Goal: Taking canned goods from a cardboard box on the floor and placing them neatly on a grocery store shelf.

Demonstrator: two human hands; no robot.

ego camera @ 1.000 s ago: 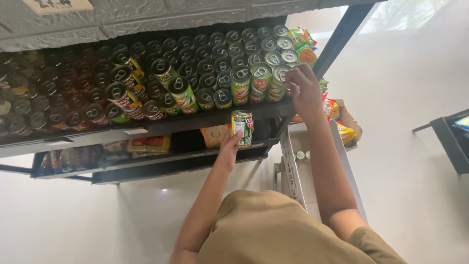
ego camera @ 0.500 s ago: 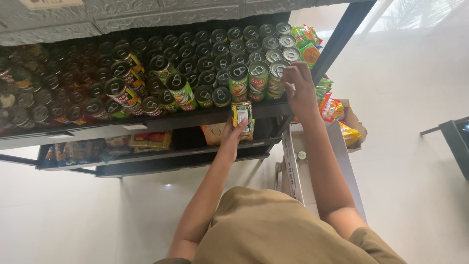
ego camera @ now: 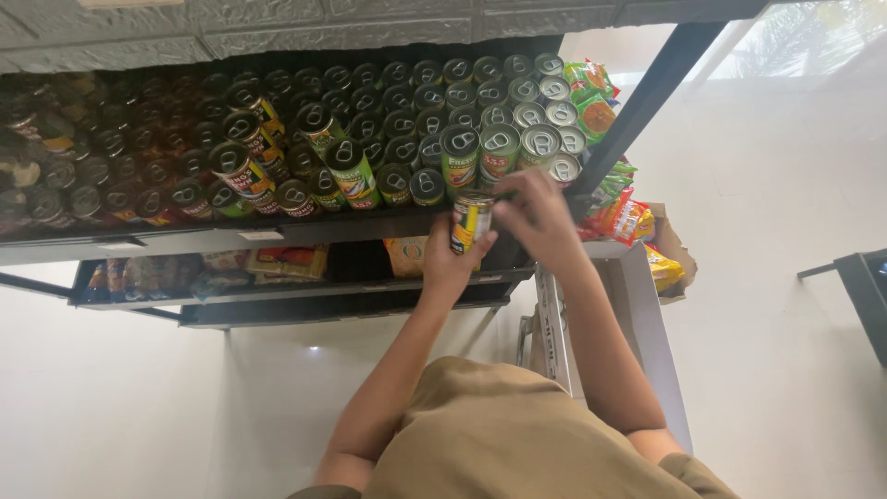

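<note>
The can point(ego camera: 471, 222), a small tin with a yellow and green label and a ring-pull top, sits upright in the person's left hand point(ego camera: 450, 261), just in front of the edge of the top shelf point(ego camera: 277, 231). The left hand's fingers wrap around the lower half of the can and press on it from both sides. The right hand point(ego camera: 536, 214) comes in from the right with its fingers curled; their tips meet the upper part of the same can, so both hands close on it.

Nearest the camera is the person's olive-brown shirt point(ego camera: 517, 434), with both bare forearms reaching up and away from it. Under the right forearm stands a white cart or bin point(ego camera: 647, 323), and a cardboard box with bright snack packets point(ego camera: 647, 240) lies just beyond it.

The floor point(ego camera: 785, 370) is pale, glossy tile that catches a small light reflection on the left.

Farther out, the dark metal shelf unit carries packed rows of cans point(ego camera: 388, 129) seen from above, their ring-pull tops showing; those on the right have green labels, those on the left are darker and in shadow. A lower shelf point(ego camera: 305, 286) holds flat packets. Green packets point(ego camera: 591, 92) lean at the far right end of the top shelf, beside a slanting dark post point(ego camera: 647, 102). Behind it all is a grey stone-pattern wall point(ego camera: 370, 18).
</note>
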